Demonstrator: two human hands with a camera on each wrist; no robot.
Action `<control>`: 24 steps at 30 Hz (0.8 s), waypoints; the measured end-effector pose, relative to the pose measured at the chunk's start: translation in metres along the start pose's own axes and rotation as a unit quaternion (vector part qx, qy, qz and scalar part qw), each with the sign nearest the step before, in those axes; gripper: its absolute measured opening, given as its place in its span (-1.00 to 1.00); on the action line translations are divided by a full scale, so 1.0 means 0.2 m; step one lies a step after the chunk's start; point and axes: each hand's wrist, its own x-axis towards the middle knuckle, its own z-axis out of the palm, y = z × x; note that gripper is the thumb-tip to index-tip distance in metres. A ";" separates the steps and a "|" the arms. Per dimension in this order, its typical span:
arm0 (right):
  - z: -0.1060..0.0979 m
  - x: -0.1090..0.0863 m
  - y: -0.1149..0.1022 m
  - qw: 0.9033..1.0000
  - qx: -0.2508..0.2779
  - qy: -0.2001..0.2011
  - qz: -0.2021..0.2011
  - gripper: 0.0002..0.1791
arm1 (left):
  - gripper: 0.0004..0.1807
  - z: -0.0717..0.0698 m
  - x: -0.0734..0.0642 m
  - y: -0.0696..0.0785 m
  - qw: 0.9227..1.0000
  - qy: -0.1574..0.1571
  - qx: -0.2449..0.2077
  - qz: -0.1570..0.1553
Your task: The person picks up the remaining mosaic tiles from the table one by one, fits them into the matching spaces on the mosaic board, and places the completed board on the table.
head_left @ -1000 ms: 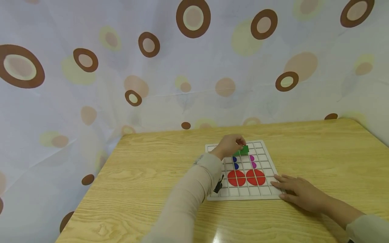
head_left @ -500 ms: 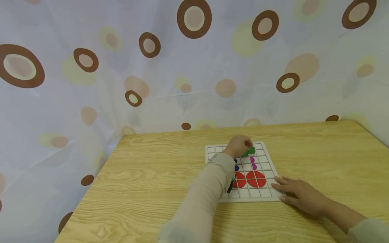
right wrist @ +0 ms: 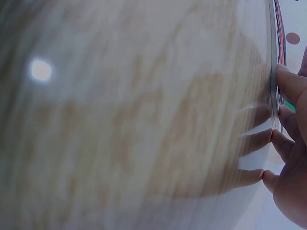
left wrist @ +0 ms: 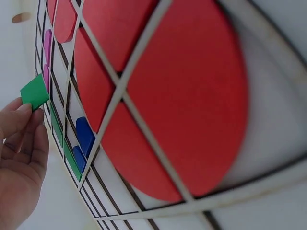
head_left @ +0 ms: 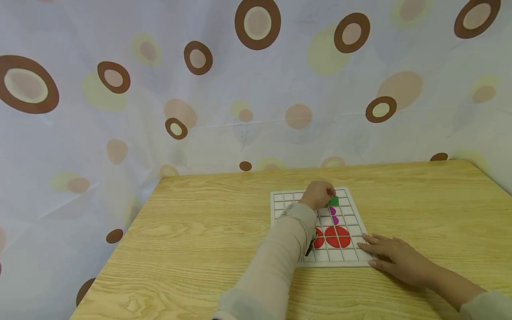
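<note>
My left hand (head_left: 318, 194) pinches a green square tile (left wrist: 35, 92) between thumb and fingertips over the far part of a white gridded board (head_left: 363, 256). In the left wrist view, other green pieces (left wrist: 73, 159) lie in cells beside two blue half-round pieces (left wrist: 85, 136). Two magenta half-rounds (head_left: 333, 212) sit just nearer than the held tile. Closer to me are two red circles (head_left: 338, 237) made of quarter pieces, the left one partly covered by my sleeve. My right hand (head_left: 402, 260) rests with its fingers spread at the board's right edge.
The board lies flat on a wood-grain table (head_left: 192, 249). Behind and to the left hangs a pale cloth (head_left: 224, 89) patterned with circles, meeting the table's far edge. My left forearm (head_left: 272, 262) crosses over the board's left part.
My left hand has moved right along the far rows with green at its fingers. Its arm now covers the blue pieces in the head view. The right hand stays at the board's edge.
</note>
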 end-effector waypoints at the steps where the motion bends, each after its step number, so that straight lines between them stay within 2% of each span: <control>1: 0.00 0.00 0.00 1.000 0.000 0.000 0.000 -0.49 | -0.76 0.00 0.00 0.00 1.000 0.000 0.000 -0.002; 5: 0.00 0.00 0.00 1.000 0.000 0.000 -0.003 -0.49 | -0.75 0.01 0.00 0.01 1.000 0.006 0.011 -0.005; 8: 0.00 0.00 0.00 1.000 -0.002 0.001 -0.001 -0.48 | -0.74 0.01 -0.01 0.01 0.999 0.008 0.043 -0.001; 11: 0.00 0.00 0.00 1.000 -0.007 0.004 -0.002 -0.48 | -0.73 0.04 0.03 0.01 0.996 -0.014 0.086 -0.015; 12: 0.00 0.00 0.00 1.000 -0.008 0.006 -0.001 -0.48 | -0.73 0.12 0.11 -0.04 0.995 -0.004 0.103 -0.009; 13: 0.01 0.00 0.00 1.000 -0.010 0.008 -0.002 -0.48 | -0.73 0.25 0.26 -0.13 0.993 -0.001 0.120 -0.009; 14: 0.01 0.00 0.01 1.000 -0.013 0.009 -0.005 -0.49 | -0.73 0.25 0.27 -0.13 0.991 -0.011 0.134 -0.015; 15: 0.01 0.00 0.01 1.000 -0.014 0.013 -0.007 -0.50 | -0.73 0.29 0.31 -0.16 0.990 -0.001 0.138 -0.002; 16: 0.01 0.00 0.01 1.000 -0.015 0.016 -0.009 -0.50 | -0.74 0.29 0.32 -0.16 0.989 -0.001 0.146 -0.003; 18: 0.01 0.00 0.01 0.999 -0.018 0.023 -0.014 -0.52 | -0.75 0.29 0.31 -0.15 0.988 0.005 0.156 0.000; 19: 0.01 0.00 0.01 0.999 -0.018 0.026 -0.017 -0.52 | -0.74 0.22 0.23 -0.09 0.988 -0.010 0.157 -0.008; 20: 0.01 0.00 0.02 0.999 -0.017 0.028 -0.021 -0.53 | -0.74 0.10 0.10 0.01 0.986 -0.018 0.164 -0.009; 21: 0.02 0.00 0.02 0.999 -0.016 0.031 -0.020 -0.53 | -0.76 0.10 0.09 0.01 0.985 -0.012 0.171 -0.006; 22: 0.02 -0.01 0.02 0.999 -0.015 0.032 -0.020 -0.53 | -0.76 0.07 0.06 0.04 0.983 -0.024 0.182 -0.018; 24: 0.02 -0.01 0.02 0.999 -0.011 0.034 -0.019 -0.53 | -0.76 0.06 0.03 0.05 0.980 -0.018 0.198 -0.008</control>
